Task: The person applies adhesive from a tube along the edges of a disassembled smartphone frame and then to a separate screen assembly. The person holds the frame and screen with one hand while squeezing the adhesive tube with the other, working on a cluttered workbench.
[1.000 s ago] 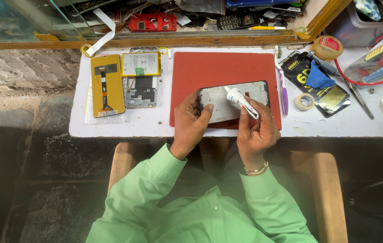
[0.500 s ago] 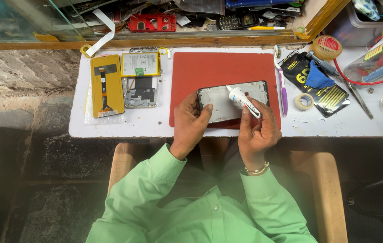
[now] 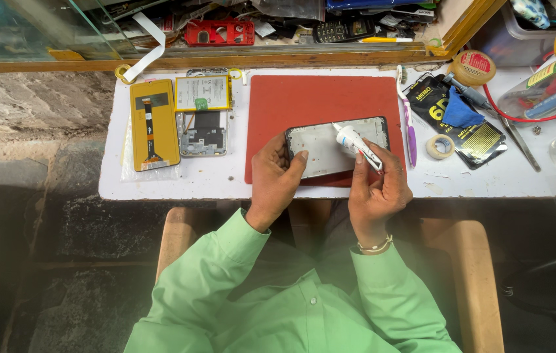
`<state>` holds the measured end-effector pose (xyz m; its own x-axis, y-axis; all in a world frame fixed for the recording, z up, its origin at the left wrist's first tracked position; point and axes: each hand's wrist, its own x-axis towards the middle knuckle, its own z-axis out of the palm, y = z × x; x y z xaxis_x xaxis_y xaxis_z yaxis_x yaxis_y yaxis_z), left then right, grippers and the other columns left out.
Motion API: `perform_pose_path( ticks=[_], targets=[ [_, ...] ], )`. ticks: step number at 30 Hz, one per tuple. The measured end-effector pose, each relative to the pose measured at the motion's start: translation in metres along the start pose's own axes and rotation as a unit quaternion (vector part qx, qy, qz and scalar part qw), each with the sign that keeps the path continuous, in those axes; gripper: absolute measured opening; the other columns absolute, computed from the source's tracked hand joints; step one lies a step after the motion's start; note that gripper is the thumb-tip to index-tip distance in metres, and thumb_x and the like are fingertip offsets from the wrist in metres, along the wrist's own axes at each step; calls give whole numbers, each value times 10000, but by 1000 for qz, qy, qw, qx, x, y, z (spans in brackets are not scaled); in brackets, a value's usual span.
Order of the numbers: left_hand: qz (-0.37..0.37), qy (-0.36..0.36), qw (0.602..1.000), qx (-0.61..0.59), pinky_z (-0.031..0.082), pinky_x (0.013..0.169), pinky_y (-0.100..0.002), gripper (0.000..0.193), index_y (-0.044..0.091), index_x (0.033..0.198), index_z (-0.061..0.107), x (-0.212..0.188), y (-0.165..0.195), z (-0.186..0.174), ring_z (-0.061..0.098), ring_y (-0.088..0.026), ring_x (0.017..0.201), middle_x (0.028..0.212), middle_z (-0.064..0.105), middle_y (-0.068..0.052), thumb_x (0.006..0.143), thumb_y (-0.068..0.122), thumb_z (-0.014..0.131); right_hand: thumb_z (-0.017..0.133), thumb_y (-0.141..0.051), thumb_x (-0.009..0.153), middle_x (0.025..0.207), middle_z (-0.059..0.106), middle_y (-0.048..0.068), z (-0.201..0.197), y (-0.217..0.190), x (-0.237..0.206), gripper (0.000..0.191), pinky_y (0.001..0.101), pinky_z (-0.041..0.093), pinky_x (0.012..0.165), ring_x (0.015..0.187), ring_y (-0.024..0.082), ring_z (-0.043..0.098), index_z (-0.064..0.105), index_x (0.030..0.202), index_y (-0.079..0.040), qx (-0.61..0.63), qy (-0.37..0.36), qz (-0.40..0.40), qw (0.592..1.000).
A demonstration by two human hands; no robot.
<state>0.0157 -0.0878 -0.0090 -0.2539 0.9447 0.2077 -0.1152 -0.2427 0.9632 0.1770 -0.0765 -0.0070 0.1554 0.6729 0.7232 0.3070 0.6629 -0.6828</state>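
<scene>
The person in the green shirt sat close against the small white table (image 3: 160, 186), both forearms reaching over its near edge. The left hand (image 3: 277, 175) was clamped on the near left corner of a phone frame (image 3: 322, 149), thumb pressed on its pale inner face, pinning it down. The right hand (image 3: 377, 186) was closed around a small white glue tube (image 3: 355, 144), its nozzle tilted down toward the middle of the frame's upper edge. The frame lay flat on a red work mat (image 3: 304, 98), near the mat's front edge. The step in hand looked like running adhesive along the frame's border; the next move probably called for a steady, light squeeze while drawing the nozzle along the rim, with the left hand keeping the frame from sliding. Just right of the mat lay a purple-handled tool (image 3: 410, 137) and a small roll of tape (image 3: 440, 146). Well to the left lay an opened phone body (image 3: 203, 124) and a yellow display panel (image 3: 154, 124). Beyond them ran a wooden ledge (image 3: 226, 62) crowded with loose parts.
</scene>
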Motion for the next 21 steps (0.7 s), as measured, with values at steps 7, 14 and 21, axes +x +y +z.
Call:
perform_pose_path(
  ticks=[7, 14, 21],
  targets=[
    [-7, 6, 1000, 18, 533, 688, -201, 401, -98, 1325, 603, 0, 1, 0, 614, -37, 793, 988, 720, -55, 939, 3, 643, 690, 36, 1040, 1177, 727, 180, -4, 3, 1, 197, 317, 594, 953, 1082, 214, 715, 640, 1228, 67, 18, -1, 15, 1000],
    [-2, 2, 1000, 10, 536, 709, -205, 400, -95, 1329, 601, 0, 0, 0, 616, -42, 809, 1002, 719, -56, 945, 7, 643, 695, 33, 1031, 1190, 717, 186, -3, 4, 1, 214, 333, 601, 998, 1118, 229, 720, 633, 1234, 62, 22, -15, -7, 1000],
    [-2, 0, 1000, -3, 546, 725, -208, 416, -97, 1342, 587, 0, 1, 0, 622, -42, 827, 1028, 718, -55, 941, 4, 637, 703, 39, 1023, 1185, 723, 189, -2, 4, 3, 209, 339, 598, 993, 1112, 237, 725, 643, 1222, 60, 2, -5, -15, 1000]
  ],
)
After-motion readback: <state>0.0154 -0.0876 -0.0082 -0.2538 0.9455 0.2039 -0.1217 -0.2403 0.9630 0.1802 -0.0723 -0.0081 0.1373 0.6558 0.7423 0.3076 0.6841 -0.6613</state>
